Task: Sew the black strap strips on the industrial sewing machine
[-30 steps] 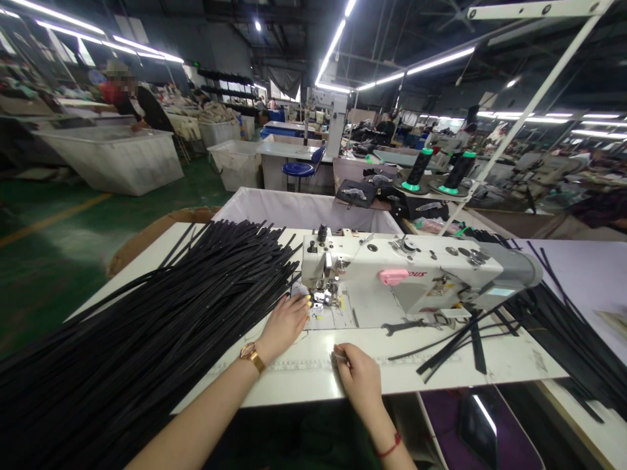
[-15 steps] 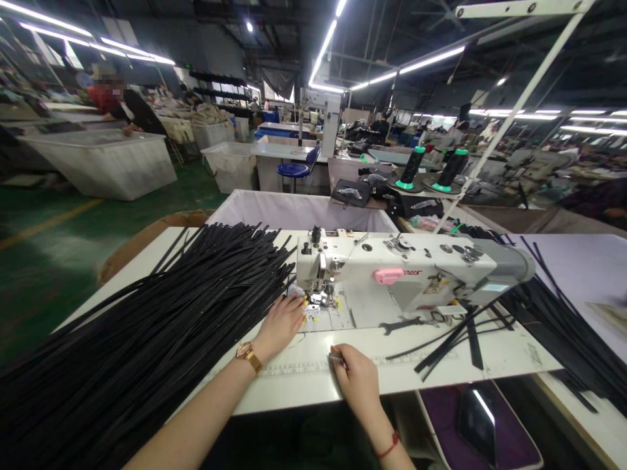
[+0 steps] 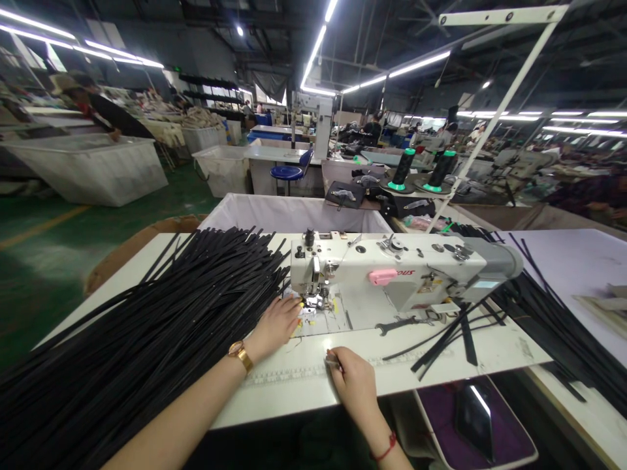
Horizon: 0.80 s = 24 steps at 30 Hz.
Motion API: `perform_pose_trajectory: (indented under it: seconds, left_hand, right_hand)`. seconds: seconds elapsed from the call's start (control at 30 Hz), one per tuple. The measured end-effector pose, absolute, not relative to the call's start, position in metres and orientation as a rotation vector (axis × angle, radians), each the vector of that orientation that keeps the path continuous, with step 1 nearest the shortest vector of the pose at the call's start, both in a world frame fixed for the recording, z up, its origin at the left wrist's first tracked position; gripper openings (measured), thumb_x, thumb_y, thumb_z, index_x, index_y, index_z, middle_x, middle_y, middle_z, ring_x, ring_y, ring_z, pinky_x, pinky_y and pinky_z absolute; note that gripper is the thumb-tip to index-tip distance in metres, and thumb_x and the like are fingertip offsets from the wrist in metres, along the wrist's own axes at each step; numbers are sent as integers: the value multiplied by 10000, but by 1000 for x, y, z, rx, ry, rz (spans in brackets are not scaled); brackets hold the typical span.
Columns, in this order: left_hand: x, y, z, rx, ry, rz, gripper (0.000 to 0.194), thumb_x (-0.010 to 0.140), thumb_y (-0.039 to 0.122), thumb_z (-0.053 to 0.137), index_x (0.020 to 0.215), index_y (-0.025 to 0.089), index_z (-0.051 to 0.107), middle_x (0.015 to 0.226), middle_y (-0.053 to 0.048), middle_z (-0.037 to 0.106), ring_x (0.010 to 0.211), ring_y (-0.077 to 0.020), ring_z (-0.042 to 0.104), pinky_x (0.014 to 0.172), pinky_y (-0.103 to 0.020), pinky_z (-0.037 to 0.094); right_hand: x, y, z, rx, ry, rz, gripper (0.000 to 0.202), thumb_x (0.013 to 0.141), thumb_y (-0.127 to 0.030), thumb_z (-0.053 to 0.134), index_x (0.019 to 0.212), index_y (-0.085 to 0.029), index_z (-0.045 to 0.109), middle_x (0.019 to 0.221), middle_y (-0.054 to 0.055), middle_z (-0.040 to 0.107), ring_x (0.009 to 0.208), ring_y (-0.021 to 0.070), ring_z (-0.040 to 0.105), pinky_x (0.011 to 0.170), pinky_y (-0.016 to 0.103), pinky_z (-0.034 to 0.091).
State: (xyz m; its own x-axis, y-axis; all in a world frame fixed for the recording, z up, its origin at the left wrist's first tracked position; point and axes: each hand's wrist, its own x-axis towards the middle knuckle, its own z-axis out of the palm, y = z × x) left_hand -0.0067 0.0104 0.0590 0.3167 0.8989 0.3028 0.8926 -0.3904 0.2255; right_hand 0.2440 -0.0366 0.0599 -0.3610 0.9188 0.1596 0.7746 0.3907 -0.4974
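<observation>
My left hand lies on the bed of a white sewing machine, fingers stretched forward. Its fingertips are just left of the presser foot; what is under them is mostly hidden. My right hand is closed in a pinch above the front of the white table. Something small and greyish shows at its thumb and forefinger, too small to name. A large heap of black strips lies beside my left arm.
A wrench and loose black strips lie right of my hands. A printed ruler scale runs along the table front. Behind the machine stand a lined bin and thread cones. A phone rests below the table edge.
The view has turned slightly to the right, so everything sits a little further left. Both hands keep nearly the same places by the machine. A person at the far left bin has leaned leftward.
</observation>
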Motion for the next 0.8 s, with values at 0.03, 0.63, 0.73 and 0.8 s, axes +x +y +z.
perform_pose_trajectory:
  seconds: [0.03, 0.63, 0.73, 0.8]
  left_hand:
    - [-12, 16, 62, 2527, 1683, 631, 269, 931, 195, 488, 1158, 188, 632, 1269, -98, 614, 1240, -272, 498, 1068, -483, 360]
    - [-46, 117, 81, 2605, 1256, 714, 269, 769, 320, 685, 994, 173, 702, 1053, -98, 700, 1042, -290, 602, 953, -418, 473]
    - [-51, 120, 74, 2611, 1291, 724, 251, 771, 326, 691, 965, 168, 699, 1046, -103, 691, 1038, -294, 599, 954, -438, 466]
    - [-51, 119, 73, 2622, 1316, 731, 242, 784, 332, 684, 953, 160, 697, 1032, -106, 687, 1011, -289, 606, 938, -444, 469]
  right_hand:
    - [244, -37, 60, -1460, -2244, 474, 152, 900, -208, 482, 900, -227, 633, 791, 9, 699, 730, 182, 639, 635, 261, 347]
    - [241, -35, 56, -1436, -2230, 404, 147, 890, -197, 479, 826, -214, 610, 719, 5, 663, 670, 158, 614, 600, 257, 318]
    - [241, -36, 57, -1430, -2224, 397, 142, 885, -191, 485, 814, -215, 606, 720, 2, 662, 673, 155, 608, 603, 253, 317]
    - [241, -37, 57, -1434, -2221, 387, 142, 885, -192, 487, 807, -215, 603, 718, 1, 661, 671, 155, 605, 603, 253, 317]
